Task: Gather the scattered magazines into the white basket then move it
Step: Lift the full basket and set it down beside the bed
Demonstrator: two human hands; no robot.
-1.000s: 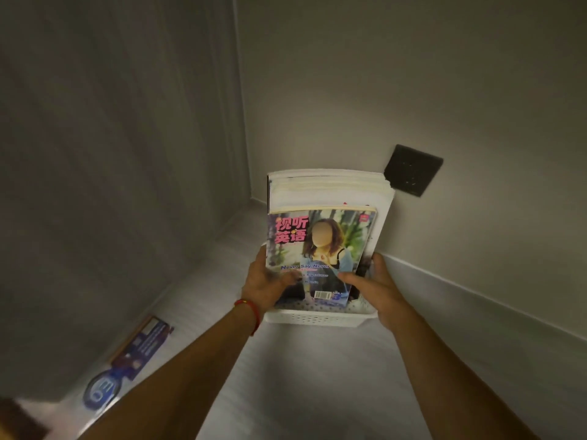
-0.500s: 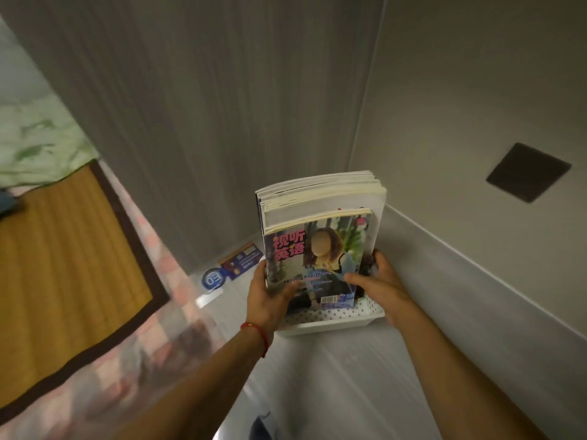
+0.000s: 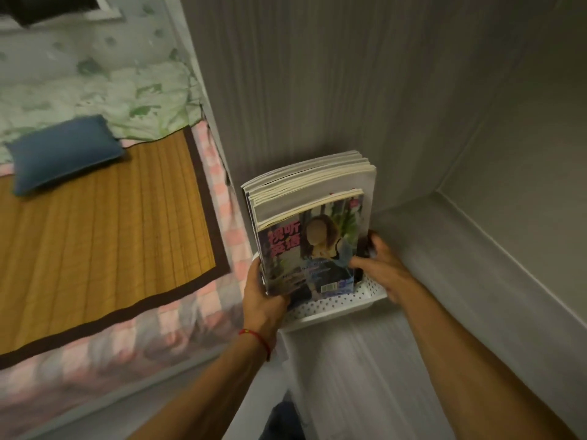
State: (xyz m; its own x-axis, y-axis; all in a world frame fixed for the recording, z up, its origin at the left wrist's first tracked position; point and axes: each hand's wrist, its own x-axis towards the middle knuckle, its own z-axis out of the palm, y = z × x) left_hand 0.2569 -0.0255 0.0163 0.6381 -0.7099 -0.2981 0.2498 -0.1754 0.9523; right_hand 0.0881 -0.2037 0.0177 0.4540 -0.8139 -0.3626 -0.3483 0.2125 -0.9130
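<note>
A white perforated basket hangs in the air between both my hands, above the near edge of a grey wooden surface. Several magazines stand upright in it, the front one showing a colourful cover with pink characters. My left hand grips the basket's left side, thumb on the front magazine. My right hand holds the right side, its fingers curled around the magazines' right edge.
A grey wood-grain panel rises right behind the basket, and a wall stands at the right. To the left lies a bed with a bamboo mat, a blue pillow and a green-patterned quilt.
The view has swung left, bringing the bed into sight and losing the dark wall plate. The basket with magazines stays gripped in both hands.
</note>
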